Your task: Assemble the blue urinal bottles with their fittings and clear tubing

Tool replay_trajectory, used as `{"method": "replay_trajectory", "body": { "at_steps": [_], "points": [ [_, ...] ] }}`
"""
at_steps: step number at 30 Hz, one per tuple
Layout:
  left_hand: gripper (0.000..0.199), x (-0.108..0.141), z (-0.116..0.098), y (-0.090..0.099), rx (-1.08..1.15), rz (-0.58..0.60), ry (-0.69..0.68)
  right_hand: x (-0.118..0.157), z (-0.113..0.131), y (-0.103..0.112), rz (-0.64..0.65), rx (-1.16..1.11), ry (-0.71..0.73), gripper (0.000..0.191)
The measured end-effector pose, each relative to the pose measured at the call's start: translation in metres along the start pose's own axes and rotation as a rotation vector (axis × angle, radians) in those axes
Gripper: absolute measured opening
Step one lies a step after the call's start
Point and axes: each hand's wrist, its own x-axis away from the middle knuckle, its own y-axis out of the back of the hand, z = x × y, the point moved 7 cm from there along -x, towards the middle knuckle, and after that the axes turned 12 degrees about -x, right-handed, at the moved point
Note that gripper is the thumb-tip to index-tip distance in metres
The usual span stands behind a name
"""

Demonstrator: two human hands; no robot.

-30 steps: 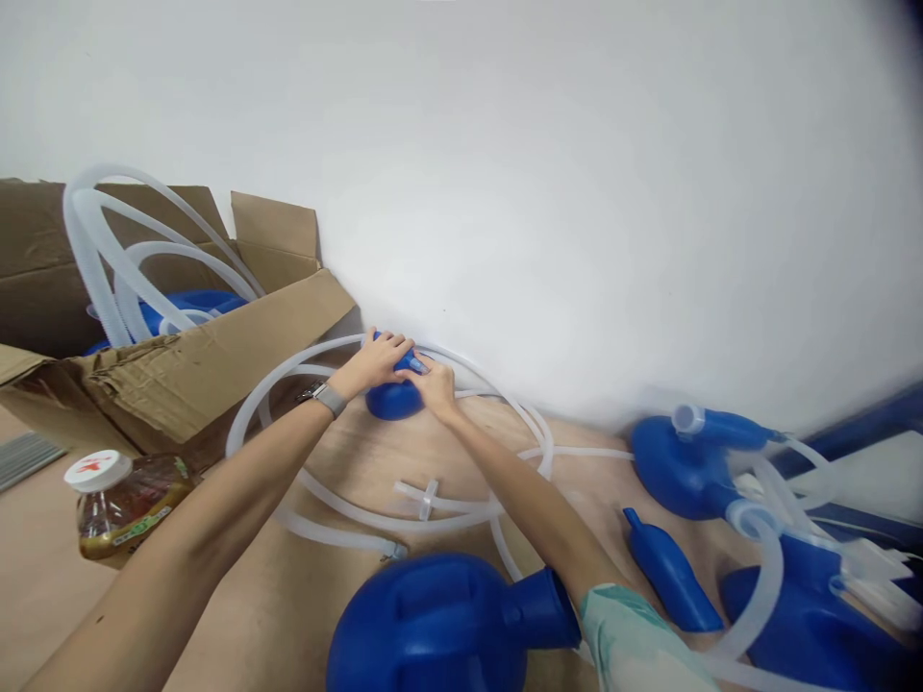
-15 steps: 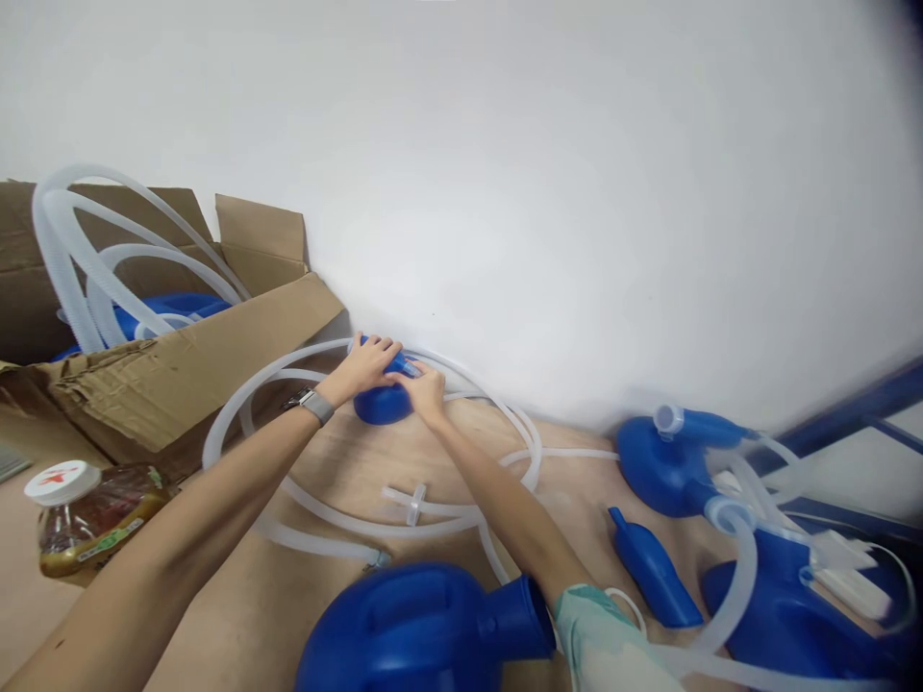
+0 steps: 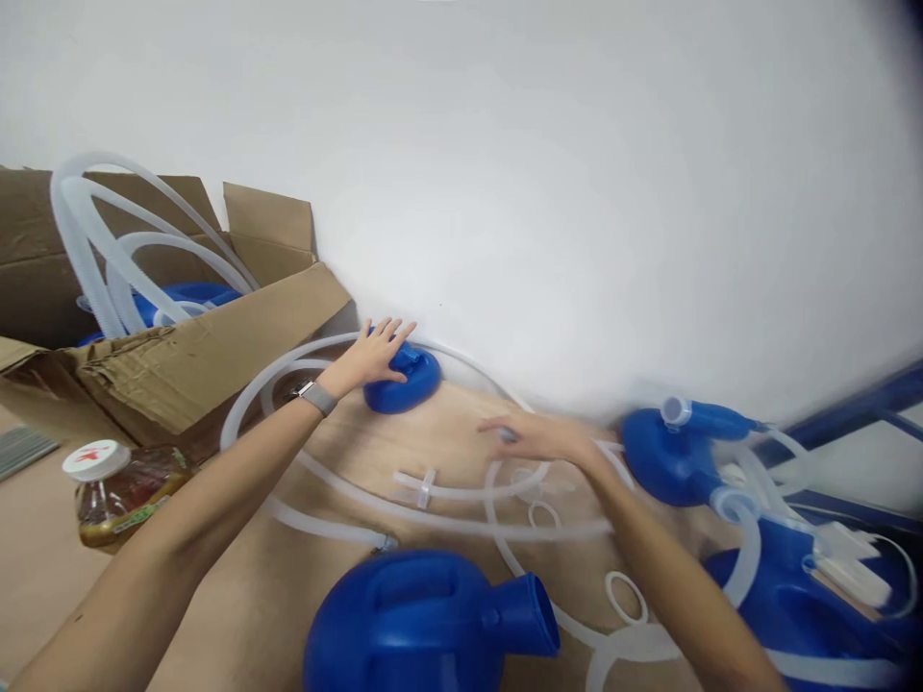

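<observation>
My left hand (image 3: 376, 358) rests with fingers spread on a blue plastic jug (image 3: 404, 389) that lies by the wall. Part of the jug and its short spout is covered by the fingers. Over the middle of the table is my right hand (image 3: 537, 434), blurred by motion, its fingers bent around a small greyish piece I cannot make out. Beneath that hand run loops of a translucent hose (image 3: 425, 524). A clear connector (image 3: 425, 488) sits on one hose end. Closer to me lies a larger blue jug (image 3: 404, 625), its wide neck pointing right.
On the left stands an open cardboard box (image 3: 216, 356) with hoses and blue jugs inside. A drink bottle (image 3: 130, 490) with a white cap is in front of it. More blue jugs (image 3: 667, 461) with hoses lie at the right, near a white ring (image 3: 626, 598). A wall (image 3: 505, 192) rises behind.
My right hand has left the spout of the small jug and moved right. My left hand has opened on that jug. The clear tip seen at the spout no longer shows there.
</observation>
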Motion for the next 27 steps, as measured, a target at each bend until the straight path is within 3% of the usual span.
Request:
{"method": "replay_trajectory", "body": {
  "at_steps": [2, 4, 6, 7, 8, 11, 15, 16, 18, 20, 22, 24, 27],
  "points": [
    [0.109, 0.012, 0.002, 0.016, -0.034, -0.008, 0.012, 0.047, -0.017, 0.007, 0.227, 0.209, -0.153, 0.071],
    [0.082, 0.031, 0.008, 0.031, -0.060, -0.004, 0.062, 0.084, -0.027, 0.009, 0.470, 0.130, -0.218, 0.098],
    [0.052, 0.053, 0.015, 0.040, -0.084, 0.042, 0.158, 0.098, -0.026, 0.008, 0.630, -0.049, -0.208, 0.107],
    [0.043, 0.064, 0.018, 0.041, -0.100, 0.073, 0.200, 0.094, -0.024, 0.007, 0.641, -0.105, -0.181, 0.106],
    [0.039, 0.073, 0.019, 0.041, -0.116, 0.103, 0.232, 0.084, -0.021, 0.004, 0.613, -0.119, -0.143, 0.101],
    [0.039, 0.086, 0.016, 0.032, -0.146, 0.130, 0.256, 0.020, -0.001, -0.012, 0.322, 0.112, 0.032, 0.076],
    [0.050, 0.084, 0.015, 0.015, -0.114, 0.113, 0.308, -0.069, 0.069, -0.052, -0.254, 0.427, 0.389, 0.051],
    [0.054, 0.083, 0.016, 0.011, -0.102, 0.112, 0.328, -0.087, 0.087, -0.065, -0.321, 0.487, 0.467, 0.045],
    [0.057, 0.082, 0.018, 0.005, -0.086, 0.110, 0.363, -0.119, 0.114, -0.087, -0.354, 0.559, 0.539, 0.040],
    [0.052, 0.082, 0.019, 0.000, -0.075, 0.111, 0.384, -0.144, 0.131, -0.096, -0.353, 0.591, 0.559, 0.050],
    [0.047, 0.083, 0.020, -0.002, -0.057, 0.107, 0.391, -0.162, 0.138, -0.096, -0.328, 0.576, 0.521, 0.057],
    [0.045, 0.085, 0.022, -0.005, -0.036, 0.101, 0.389, -0.173, 0.142, -0.094, -0.285, 0.620, 0.487, 0.053],
    [0.047, 0.089, 0.023, -0.009, -0.014, 0.087, 0.388, -0.178, 0.151, -0.092, -0.249, 0.821, 0.586, 0.038]
  ]
}}
